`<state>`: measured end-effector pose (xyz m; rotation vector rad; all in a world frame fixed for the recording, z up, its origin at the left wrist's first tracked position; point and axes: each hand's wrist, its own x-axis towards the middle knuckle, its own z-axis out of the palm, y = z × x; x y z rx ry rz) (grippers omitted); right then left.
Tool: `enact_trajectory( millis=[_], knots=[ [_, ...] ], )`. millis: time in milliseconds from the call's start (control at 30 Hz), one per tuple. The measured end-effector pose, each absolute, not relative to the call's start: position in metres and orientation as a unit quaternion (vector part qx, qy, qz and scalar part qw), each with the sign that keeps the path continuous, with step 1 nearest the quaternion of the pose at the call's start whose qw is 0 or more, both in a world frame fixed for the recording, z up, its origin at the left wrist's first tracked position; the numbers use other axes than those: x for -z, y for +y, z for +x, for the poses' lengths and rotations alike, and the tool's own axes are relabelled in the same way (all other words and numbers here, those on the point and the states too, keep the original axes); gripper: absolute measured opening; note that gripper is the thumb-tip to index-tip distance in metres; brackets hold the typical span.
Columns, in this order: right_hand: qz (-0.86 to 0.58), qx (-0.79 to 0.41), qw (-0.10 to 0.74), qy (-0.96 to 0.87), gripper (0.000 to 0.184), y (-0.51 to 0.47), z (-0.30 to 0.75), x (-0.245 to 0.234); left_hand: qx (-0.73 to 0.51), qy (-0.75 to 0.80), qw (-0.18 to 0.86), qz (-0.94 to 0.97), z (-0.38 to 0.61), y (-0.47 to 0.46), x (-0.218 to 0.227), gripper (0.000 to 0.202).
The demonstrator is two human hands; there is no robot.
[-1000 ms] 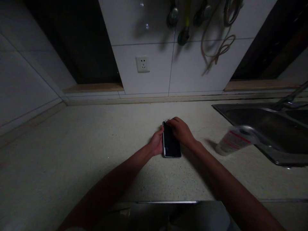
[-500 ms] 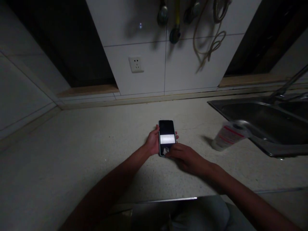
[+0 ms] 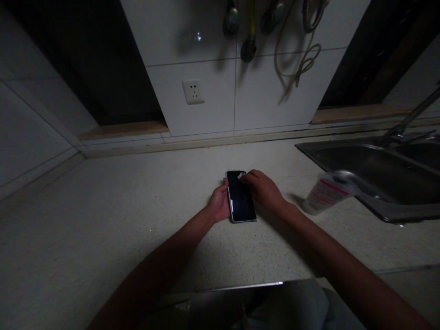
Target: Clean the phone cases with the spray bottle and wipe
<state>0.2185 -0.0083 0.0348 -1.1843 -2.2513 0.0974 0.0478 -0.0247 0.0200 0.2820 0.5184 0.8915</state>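
Observation:
A black smartphone [image 3: 239, 201] lies flat on the pale speckled countertop [image 3: 137, 206], screen dark. My left hand [image 3: 220, 204] grips its left edge, thumb at the top corner. My right hand [image 3: 263, 189] rests on the phone's upper right, fingertips pinched on a small white scrap, perhaps a wipe, pressed against the top of the screen.
A clear plastic bottle with a red-printed label [image 3: 326, 192] lies on its side to the right. Behind it is a steel sink [image 3: 371, 169] with a faucet [image 3: 409, 121]. A wall socket [image 3: 193, 91], hanging utensils [image 3: 248, 46] and a coiled cord [image 3: 302, 59] are on the tiled wall.
My right hand slid from the top of the phone down to its bottom, then back up to the top. The screen lit briefly and is dark again. The left hand stayed.

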Motion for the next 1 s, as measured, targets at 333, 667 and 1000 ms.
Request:
enact_trajectory(
  millis=[333, 667, 1000],
  knots=[
    [-0.398, -0.006, 0.283, -0.872, 0.031, 0.002, 0.193, -0.035, -0.427, 0.258, 0.858, 0.123, 0.051, -0.025, -0.021, 0.051],
    [-0.469, -0.076, 0.484, -0.735, 0.026, 0.018, 0.236, -0.011, -0.396, 0.218, 0.878, 0.158, 0.043, -0.022, -0.011, 0.063],
    [-0.602, -0.043, 0.406, -0.686, 0.024, 0.021, 0.25, 0.003, -0.388, 0.203, 0.88, 0.182, 0.039, -0.023, -0.012, 0.071]
  ],
)
